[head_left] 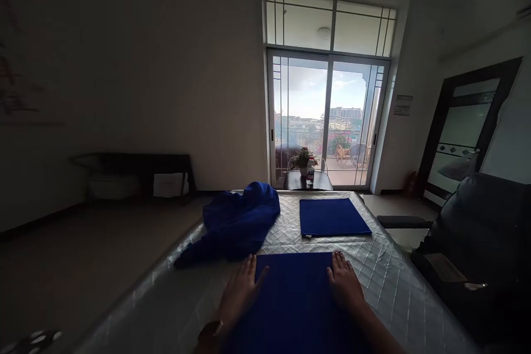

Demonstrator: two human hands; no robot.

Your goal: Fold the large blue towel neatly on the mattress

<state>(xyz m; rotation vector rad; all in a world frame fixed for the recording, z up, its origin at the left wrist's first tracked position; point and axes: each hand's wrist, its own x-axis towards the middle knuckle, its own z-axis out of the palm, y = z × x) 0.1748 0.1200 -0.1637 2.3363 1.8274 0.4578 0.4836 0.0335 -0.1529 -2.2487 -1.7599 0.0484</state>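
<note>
A flat blue cloth point(294, 298) lies in front of me on a silvery quilted table cover point(394, 282). My left hand point(244, 282) rests on its left far corner, fingers stretched out, thumb apart. On the opposite far corner lies my right hand point(345, 279), also flat with fingers extended. Beyond the hands, to the right, a neatly folded blue cloth point(334, 217) forms a flat rectangle with a small pale tag at its near edge. A crumpled heap of blue fabric point(240, 218) sits to the left, close past my left hand.
A dark armchair point(481, 221) stands along the right side. Past the far edge, a small dark table point(298, 181) holds a potted plant point(304, 160) and a bottle point(310, 174) before glass sliding doors point(327, 105). A low dark shelf point(141, 168) stands by the left wall.
</note>
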